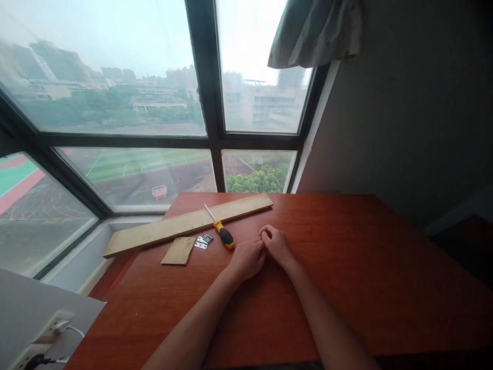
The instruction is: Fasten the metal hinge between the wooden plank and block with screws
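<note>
My left hand [247,258] and my right hand [276,243] meet over the table, fingers curled and touching each other. Whether anything sits between the fingers is hidden. Just left of my left hand lies a screwdriver [224,235] with a yellow and black handle, its shaft resting across a long wooden board [154,231]. Small white metal hinge-like plates [201,243] and several dark screws [208,238] lie together beside it. Further left is a small wooden piece [177,252], flat on the table.
The reddish-brown table [346,288] stands against a large window with dark frames [215,139]. The long board's left end juts past the table's edge. Wall sockets with plugs [57,329] are at the lower left. A curtain [316,33] hangs at the upper right.
</note>
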Demonstrator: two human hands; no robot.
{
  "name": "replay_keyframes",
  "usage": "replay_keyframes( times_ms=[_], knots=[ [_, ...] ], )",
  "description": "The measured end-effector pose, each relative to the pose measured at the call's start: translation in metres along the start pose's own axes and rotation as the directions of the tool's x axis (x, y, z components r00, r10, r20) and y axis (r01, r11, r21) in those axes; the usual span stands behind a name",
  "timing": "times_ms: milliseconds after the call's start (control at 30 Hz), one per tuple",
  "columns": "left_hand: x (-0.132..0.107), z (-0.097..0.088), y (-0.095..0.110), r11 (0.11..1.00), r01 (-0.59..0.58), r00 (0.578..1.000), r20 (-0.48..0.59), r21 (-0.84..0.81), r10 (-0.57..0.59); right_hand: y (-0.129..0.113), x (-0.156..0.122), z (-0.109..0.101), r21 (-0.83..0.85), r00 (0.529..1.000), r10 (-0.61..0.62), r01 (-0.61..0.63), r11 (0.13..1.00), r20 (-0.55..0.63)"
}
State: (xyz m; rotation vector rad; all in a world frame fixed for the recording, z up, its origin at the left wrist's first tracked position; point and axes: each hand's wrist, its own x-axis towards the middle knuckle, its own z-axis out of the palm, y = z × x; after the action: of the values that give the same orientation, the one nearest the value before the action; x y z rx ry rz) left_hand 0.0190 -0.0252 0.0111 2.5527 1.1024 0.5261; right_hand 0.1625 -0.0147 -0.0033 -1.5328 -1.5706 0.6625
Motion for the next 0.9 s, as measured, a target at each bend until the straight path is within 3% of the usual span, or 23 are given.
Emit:
replay_keyframes(
  times_ms=[900],
  knots=[
    [0.0001,-0.0013,-0.0007,1.000,-0.005,1.000,0.020,0.002,0.005,0.0011,0.0005,0.0007,-0.023,1.000,-0.011,0.012,1.000,0.006]
  ],
)
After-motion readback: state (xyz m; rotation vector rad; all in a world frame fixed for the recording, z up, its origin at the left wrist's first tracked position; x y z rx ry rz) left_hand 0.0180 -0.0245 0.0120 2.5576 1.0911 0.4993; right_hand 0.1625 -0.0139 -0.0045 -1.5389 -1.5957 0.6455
